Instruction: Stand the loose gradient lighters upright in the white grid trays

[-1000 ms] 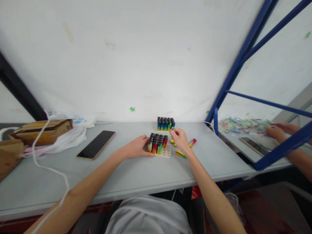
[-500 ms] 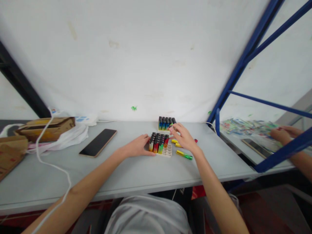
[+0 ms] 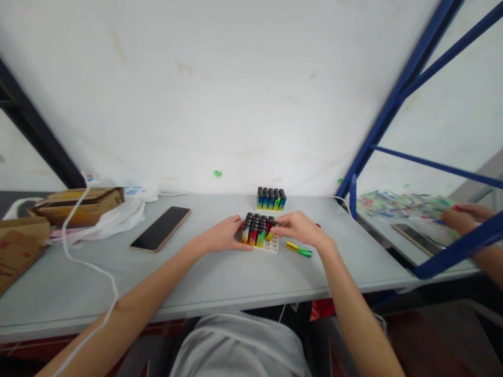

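Note:
A pale tray (image 3: 271,246) with round holes stands on the table, its left part filled with upright black-topped lighters (image 3: 253,230) in silver, red and green. My left hand (image 3: 226,234) grips the tray's left side, thumb along the front and fingers farther back. Between the fingertips of my right hand (image 3: 296,228) is a yellow lighter (image 3: 269,235), tilted over the tray's right part. On the table to the right lies a yellow-green lighter (image 3: 298,248). A red tip (image 3: 318,225) shows beyond my right hand, which hides what lies beneath it.
Behind stands a second block of blue-yellow lighters (image 3: 271,199) near the wall. A phone (image 3: 161,229) lies at the left, with cardboard boxes (image 3: 78,204) and a white cable (image 3: 94,269). A blue metal frame (image 3: 387,115) rises at the right; past it, another person's hands (image 3: 461,217) are visible.
My right hand has come down and nearer, from above the tray's back right to its right part, now with a yellow lighter. My left hand keeps its place on the tray.

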Motion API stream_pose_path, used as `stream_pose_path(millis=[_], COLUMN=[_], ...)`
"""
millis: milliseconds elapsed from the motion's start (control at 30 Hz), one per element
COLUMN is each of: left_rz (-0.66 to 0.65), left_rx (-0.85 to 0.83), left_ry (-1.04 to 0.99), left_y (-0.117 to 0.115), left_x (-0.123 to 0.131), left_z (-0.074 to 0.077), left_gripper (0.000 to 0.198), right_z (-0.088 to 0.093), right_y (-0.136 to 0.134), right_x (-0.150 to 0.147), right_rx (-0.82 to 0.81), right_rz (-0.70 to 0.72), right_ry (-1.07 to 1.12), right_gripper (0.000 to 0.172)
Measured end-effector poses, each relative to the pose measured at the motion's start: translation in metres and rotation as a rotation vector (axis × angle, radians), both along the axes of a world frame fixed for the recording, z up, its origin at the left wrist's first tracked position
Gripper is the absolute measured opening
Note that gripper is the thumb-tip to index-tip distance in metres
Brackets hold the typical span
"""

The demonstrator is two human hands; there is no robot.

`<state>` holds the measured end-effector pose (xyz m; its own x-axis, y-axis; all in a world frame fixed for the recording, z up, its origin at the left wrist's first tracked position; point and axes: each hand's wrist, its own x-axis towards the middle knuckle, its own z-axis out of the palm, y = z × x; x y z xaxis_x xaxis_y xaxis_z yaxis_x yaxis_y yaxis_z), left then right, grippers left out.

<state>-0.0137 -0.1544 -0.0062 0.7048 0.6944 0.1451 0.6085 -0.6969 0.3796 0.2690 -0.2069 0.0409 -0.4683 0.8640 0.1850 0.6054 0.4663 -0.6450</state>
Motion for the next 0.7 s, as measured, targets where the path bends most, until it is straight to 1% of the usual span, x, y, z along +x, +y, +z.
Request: stream_pose_path(millis=[200, 333, 433, 500, 533, 567, 600, 667, 700], left_rz=[0.004, 0.005, 0.003, 0.004, 0.005, 0.006, 0.007, 0.009, 0.012], left_rx=[-0.005, 0.0, 0.001, 0.004, 0.006, 0.009, 0.011, 0.013, 0.014], left_ry=[-0.009, -0.012, -0.03, -0.022, -0.012, -0.003, 0.002, -0.002, -0.007], left_y=[0.0, -0.001, -0.001, -0.001, 0.0, 0.001, 0.001, 0.002, 0.002], left_x=[0.0, 0.0, 0.0, 0.0, 0.0, 0.0, 0.0, -0.001, -0.001], left_z=[0.0, 0.001, 0.001, 0.0, 0.0, -0.001, -0.001, -0.002, -0.002], left_gripper=[0.068, 0.066, 0.064, 0.065, 0.066, 0.067, 0.068, 0.069, 0.069], right_z=[0.001, -0.009, -0.013, -0.01, -0.007, -0.004, -0.001, 0.004, 0.004], right_y=[-0.004, -0.001, 0.002, 0.002, 0.002, 0.002, 0.002, 0.004, 0.007], right_x=[-0.007, -0.014, -0.014, -0.006, 0.001, 0.011, 0.022, 0.048, 0.061], right_rx=[-0.032, 0.03, 0.032, 0.009, 0.011, 0.023, 0.05, 0.104, 0.09], right_rz=[-0.02, -0.102, -0.059, -0.033, -0.052, -0.095, -0.167, -0.338, -0.44], right_ry=[-0.026, -0.08, -0.121, -0.106, -0.095, -0.087, -0.091, -0.144, -0.185], right_gripper=[0.025, 0.03, 0.029, 0.029, 0.031, 0.033, 0.034, 0.028, 0.024])
